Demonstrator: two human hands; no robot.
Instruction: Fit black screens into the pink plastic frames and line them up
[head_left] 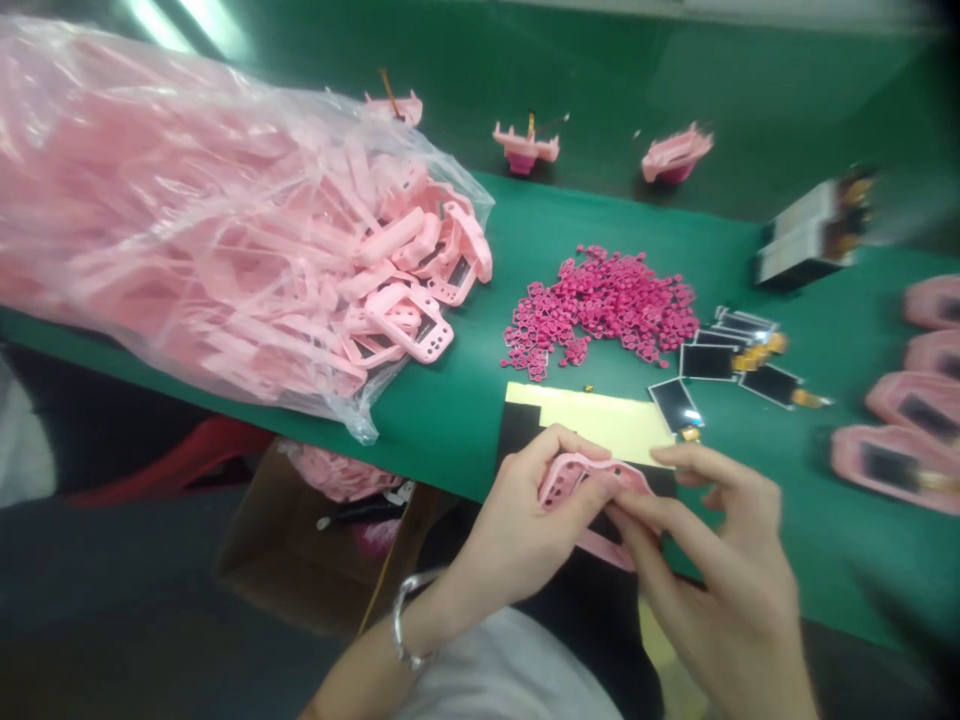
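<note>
A pink plastic housing is held up close to my body, over the table's front edge. My left hand grips its left side, with the thumb laid across the inside. From the right, my right hand has its thumb and a finger closed on the housing's edge, while the index finger is raised. Whether a small part sits under those fingertips is hidden. Just beyond them is a yellow sheet on a black pad. A heap of magenta button pieces lies farther back, with several small screens to its right.
At the left, a large clear bag spills pink housings. Several housings with screens line the right edge. A stack of screens stands at the back right. Pink assemblies sit along the back. Below the table is a cardboard box.
</note>
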